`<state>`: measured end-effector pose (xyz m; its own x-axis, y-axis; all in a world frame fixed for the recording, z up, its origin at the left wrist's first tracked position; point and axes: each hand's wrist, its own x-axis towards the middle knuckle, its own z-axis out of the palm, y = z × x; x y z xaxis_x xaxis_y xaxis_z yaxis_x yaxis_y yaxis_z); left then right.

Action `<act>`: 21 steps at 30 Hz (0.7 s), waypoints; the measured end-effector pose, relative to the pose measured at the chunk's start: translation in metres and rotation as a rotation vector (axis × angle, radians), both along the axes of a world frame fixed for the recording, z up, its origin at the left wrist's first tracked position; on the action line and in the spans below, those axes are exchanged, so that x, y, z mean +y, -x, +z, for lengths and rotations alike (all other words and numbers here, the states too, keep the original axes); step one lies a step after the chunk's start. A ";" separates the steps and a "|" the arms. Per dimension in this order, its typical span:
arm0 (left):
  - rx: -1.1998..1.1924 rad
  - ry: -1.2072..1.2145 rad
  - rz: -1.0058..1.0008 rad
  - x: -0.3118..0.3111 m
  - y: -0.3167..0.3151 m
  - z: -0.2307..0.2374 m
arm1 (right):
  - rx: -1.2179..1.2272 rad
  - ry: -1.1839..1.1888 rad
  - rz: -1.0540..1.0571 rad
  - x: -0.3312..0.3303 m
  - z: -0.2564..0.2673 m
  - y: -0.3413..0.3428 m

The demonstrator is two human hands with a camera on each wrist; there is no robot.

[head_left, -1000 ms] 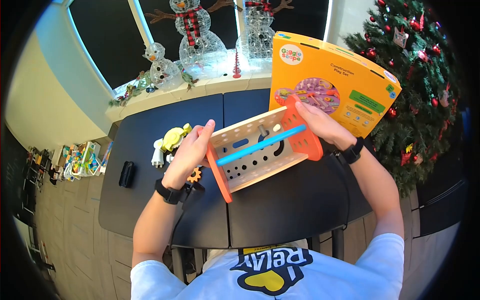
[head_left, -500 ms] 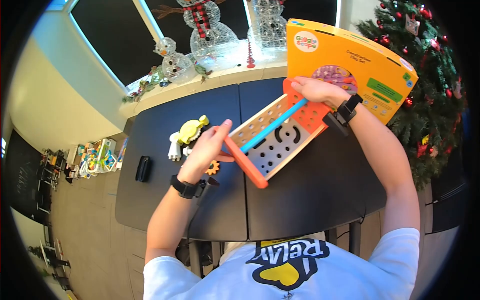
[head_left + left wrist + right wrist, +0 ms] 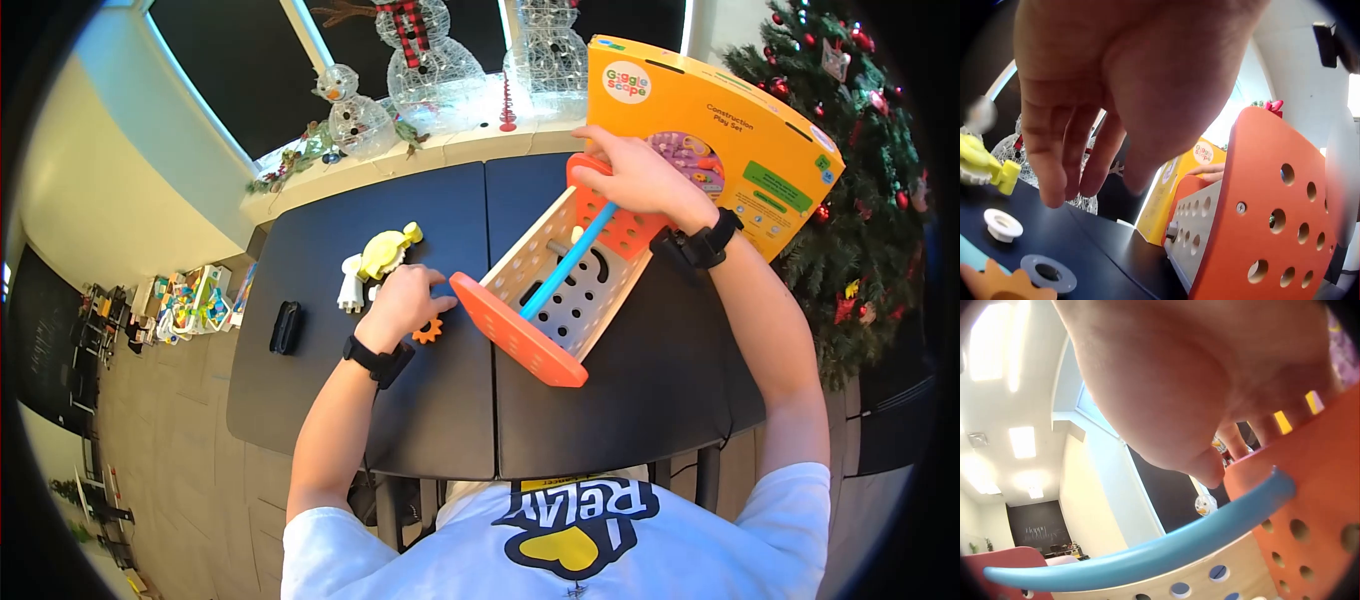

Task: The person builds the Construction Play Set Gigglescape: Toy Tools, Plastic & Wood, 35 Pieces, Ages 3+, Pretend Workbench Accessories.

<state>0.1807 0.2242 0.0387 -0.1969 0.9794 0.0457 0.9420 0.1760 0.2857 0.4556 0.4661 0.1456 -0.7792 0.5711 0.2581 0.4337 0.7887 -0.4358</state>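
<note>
A toy toolbox point(image 3: 520, 332) with orange end panels, perforated sides and a blue bar handle point(image 3: 570, 263) sits tilted across the table's right half. My right hand point(image 3: 648, 182) grips the top of its far end panel point(image 3: 1316, 487), fingers behind and thumb in front. My left hand point(image 3: 398, 308) is off the toolbox, its fingers loosely bent and holding nothing, over small toy parts. Around it are a yellow toy piece point(image 3: 383, 256), a white piece point(image 3: 351, 286) and an orange gear point(image 3: 428, 331). A white ring point(image 3: 1003, 225) and a grey ring point(image 3: 1049, 274) lie below the fingers.
A yellow play set box point(image 3: 740, 130) stands behind the toolbox at the right. On the dark table's left lies a black case point(image 3: 286, 328). A seam splits the tabletop. Wire snowmen point(image 3: 435, 75) line the ledge behind, and a decorated tree point(image 3: 875, 230) rises at the right.
My left hand has let go of the near end panel and moved left over the small parts. The toolbox has swung round and come lower, with my right hand staying on its far end.
</note>
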 end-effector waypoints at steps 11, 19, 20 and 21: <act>0.050 -0.011 -0.016 -0.002 -0.007 -0.003 | 0.290 0.203 0.275 -0.055 0.005 -0.005; -0.755 -0.384 0.064 0.012 -0.023 0.080 | 0.395 0.123 0.477 -0.078 -0.004 0.012; -0.848 -0.398 0.019 0.012 -0.031 0.090 | 0.407 0.093 0.490 -0.080 -0.005 0.015; -0.902 -0.425 -0.012 0.013 -0.038 0.097 | 0.419 0.062 0.502 -0.083 -0.005 0.018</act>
